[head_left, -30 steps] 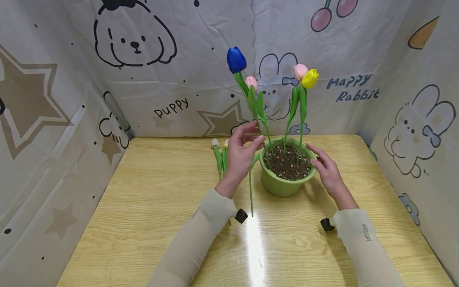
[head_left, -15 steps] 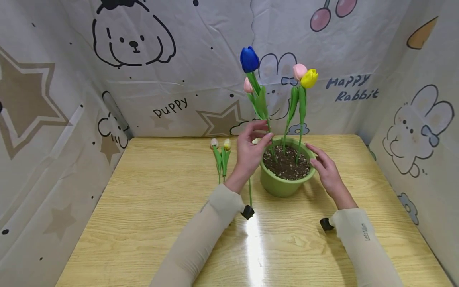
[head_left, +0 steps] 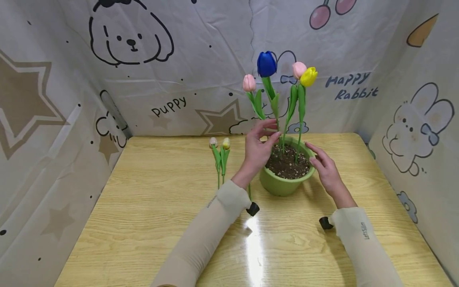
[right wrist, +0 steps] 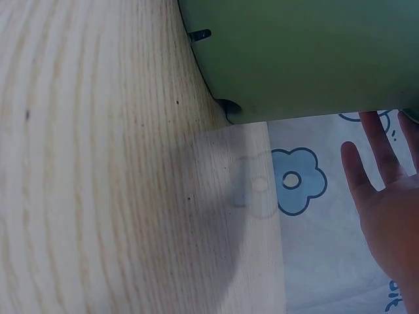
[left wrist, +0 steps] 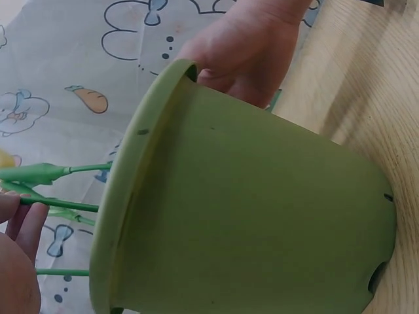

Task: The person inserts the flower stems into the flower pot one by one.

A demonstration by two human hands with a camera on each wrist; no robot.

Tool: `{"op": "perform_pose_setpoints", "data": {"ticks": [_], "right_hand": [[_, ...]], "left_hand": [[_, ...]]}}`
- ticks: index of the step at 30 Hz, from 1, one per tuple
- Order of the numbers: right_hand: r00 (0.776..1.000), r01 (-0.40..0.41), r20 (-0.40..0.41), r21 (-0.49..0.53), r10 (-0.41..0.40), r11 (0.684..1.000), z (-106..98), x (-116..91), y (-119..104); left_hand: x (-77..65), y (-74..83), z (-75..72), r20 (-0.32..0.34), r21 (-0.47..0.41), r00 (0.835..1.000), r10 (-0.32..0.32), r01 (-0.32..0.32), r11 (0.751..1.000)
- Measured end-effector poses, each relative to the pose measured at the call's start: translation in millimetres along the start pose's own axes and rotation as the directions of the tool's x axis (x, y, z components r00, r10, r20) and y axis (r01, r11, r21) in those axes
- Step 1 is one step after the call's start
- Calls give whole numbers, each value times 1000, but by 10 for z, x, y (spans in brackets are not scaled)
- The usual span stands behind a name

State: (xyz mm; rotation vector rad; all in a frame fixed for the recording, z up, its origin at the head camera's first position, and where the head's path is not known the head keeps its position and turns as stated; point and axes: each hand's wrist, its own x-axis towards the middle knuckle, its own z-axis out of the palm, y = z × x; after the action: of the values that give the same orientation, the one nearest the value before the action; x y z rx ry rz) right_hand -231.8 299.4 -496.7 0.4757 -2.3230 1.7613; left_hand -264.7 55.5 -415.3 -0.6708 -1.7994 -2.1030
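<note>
My left hand (head_left: 259,147) pinches the green stem of a blue tulip (head_left: 267,64) between thumb and fingers, just over the left side of a green pot (head_left: 281,186). In the left wrist view the pinched stem (left wrist: 69,205) runs down behind the pot's rim; its lower end is hidden. Dark speckled soil (head_left: 288,168) fills the pot. Standing in it are a pink tulip (head_left: 249,83) at the left, another pink tulip (head_left: 299,69) and a yellow tulip (head_left: 308,77). My right hand (head_left: 330,175) rests at the pot's right rim, its fingers extended and spread.
Left of the pot, a pale pink tulip (head_left: 217,158) and a pale yellow tulip (head_left: 224,157) lie on the wooden table (head_left: 154,199). Another green stem (head_left: 250,193) lies partly behind my left wrist. A printed cloth (head_left: 143,99) encloses the table's back and sides.
My left hand has moved right with the blue tulip, bringing it from left of the pot to over the soil, now right of the left pink tulip. The right hand stays at the rim.
</note>
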Motion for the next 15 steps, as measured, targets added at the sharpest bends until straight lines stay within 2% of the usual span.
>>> {"op": "perform_pose_setpoints", "data": {"ticks": [6, 15], "right_hand": [[1000, -8, 3, 5, 8, 1000, -4, 2, 5], [1000, -13, 4, 3, 13, 1000, 6, 12, 0]], "left_hand": [[2, -39, 31, 14, 13, 1000, 17, -18, 1000], [-22, -60, 74, 17, 38, 1000, 1, -2, 999]]}}
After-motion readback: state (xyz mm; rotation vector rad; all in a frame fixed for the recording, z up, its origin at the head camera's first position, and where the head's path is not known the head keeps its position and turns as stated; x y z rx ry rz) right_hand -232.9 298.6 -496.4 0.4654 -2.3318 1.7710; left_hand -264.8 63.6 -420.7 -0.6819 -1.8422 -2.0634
